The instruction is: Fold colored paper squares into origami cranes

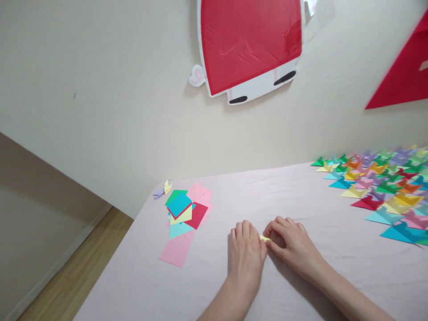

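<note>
Both my hands rest on a table covered with a pale pink cloth (140, 285). My left hand (245, 256) lies knuckles up with its fingers curled down. My right hand (290, 244) sits just to its right, fingers bent and pinching. Between the two hands a small piece of yellow paper (265, 238) shows only as a sliver; both hands press on it and hide most of it.
A loose pile of coloured paper squares (184, 209) lies to the left, with a pink sheet (177, 249) in front of it. Two small folded pieces (163, 189) sit at the table's far-left corner. Several folded paper figures (381, 187) cover the right side. Red decorations (249, 42) hang on the wall.
</note>
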`<state>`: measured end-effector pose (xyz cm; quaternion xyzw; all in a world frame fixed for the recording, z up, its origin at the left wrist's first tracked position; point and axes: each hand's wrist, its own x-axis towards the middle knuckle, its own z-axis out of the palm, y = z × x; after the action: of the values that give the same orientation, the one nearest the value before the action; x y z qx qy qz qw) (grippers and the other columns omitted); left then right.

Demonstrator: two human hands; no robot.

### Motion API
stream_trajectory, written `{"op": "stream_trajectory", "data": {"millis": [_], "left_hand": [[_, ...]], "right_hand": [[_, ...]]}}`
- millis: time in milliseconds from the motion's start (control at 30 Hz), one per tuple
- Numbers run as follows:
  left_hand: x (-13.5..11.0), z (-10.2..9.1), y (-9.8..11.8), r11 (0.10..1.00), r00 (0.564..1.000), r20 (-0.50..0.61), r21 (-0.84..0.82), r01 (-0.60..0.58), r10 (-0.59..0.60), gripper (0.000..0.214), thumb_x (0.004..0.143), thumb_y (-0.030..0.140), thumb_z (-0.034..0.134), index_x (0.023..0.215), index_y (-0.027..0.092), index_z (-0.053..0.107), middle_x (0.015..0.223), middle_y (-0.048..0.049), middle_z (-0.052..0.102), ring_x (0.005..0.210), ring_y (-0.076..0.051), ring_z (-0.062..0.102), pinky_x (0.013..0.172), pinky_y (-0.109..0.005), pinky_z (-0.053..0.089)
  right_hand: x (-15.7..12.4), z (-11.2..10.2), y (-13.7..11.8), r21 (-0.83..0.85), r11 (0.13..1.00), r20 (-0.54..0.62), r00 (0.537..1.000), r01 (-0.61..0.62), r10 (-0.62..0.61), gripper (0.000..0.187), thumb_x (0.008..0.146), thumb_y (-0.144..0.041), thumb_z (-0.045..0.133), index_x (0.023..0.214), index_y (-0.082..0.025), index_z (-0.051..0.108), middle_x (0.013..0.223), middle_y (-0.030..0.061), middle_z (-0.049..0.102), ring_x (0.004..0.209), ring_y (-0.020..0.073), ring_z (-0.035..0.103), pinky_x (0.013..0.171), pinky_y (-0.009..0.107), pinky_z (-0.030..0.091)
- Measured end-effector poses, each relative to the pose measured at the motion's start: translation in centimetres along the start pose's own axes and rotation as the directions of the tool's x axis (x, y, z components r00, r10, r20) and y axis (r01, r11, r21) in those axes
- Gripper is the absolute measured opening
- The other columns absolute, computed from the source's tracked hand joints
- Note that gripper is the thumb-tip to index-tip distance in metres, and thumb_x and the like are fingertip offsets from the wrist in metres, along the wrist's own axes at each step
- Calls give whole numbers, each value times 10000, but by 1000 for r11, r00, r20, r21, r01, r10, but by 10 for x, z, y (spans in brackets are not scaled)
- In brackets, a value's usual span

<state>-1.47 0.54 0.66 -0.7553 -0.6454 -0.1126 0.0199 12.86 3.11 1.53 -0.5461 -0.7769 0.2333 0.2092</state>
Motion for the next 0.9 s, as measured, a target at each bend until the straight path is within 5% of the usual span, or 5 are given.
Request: {"op": "stream_trajectory", "data": {"millis": [233,433,900], "left_hand": [[-1,1,-1,999,999,25,-36,26,-25,86,879,146,566,947,187,600,973,-34,577,936,-246,525,800,-423,461],[1,-3,-1,994,996,78,-89,57,-50,100,901,152,534,960,190,606,1000,-44,585,966,-256,517,837,-435,431],[-9,-16,-10,917,993,103,-389,94,-58,267,831,41,451,976,234,565,1048,-9,567,998,-217,471,868,-372,331]], "right_hand": [[5,0,14,68,998,20,1000,8,-9,280,731,-102,455,805,-248,681,826,21,659,856,228,559,777,359,342],[4,4,9,47,998,-18,999,-31,32,180,826,-243,502,781,-240,677,815,31,657,851,242,561,785,379,337],[3,5,8,16,1000,-13,1000,-7,7,257,765,-96,477,811,-247,681,835,20,666,865,228,566,779,358,331]]}}
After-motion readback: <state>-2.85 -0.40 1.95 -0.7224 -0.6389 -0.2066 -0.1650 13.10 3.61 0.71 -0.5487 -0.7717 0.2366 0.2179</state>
